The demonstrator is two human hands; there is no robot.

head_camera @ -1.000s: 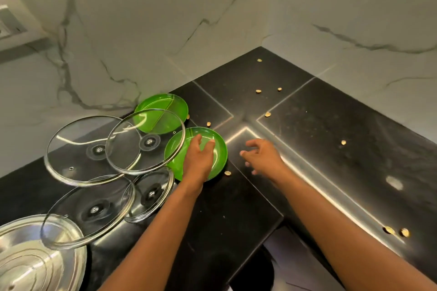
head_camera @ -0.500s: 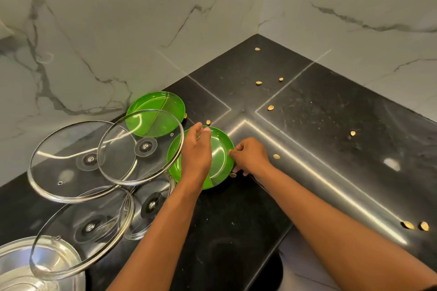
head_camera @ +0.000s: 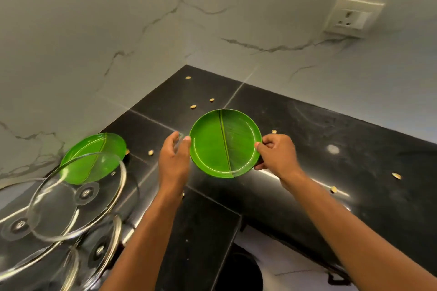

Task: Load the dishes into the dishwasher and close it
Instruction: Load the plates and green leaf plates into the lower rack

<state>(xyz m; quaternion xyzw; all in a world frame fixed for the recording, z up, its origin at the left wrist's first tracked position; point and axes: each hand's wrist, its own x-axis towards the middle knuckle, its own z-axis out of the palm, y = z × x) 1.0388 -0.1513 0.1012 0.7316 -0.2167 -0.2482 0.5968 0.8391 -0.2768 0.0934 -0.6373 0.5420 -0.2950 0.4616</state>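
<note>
Green plate (head_camera: 225, 143) was held up off the black counter (head_camera: 307, 130), tilted toward the person. Right hand (head_camera: 275, 155) pinched its right rim, thumb on the face, fingers curled behind. Left hand (head_camera: 174, 160) had fingers loosely extended, thumb tip just touching the left rim, not gripping. Second green plate (head_camera: 93, 157) lay on the counter, partly under a glass lid (head_camera: 75, 196). No dishwasher was in view. Risk: a one-sided rim pinch could let the plate swing or slip on the carry.
</note>
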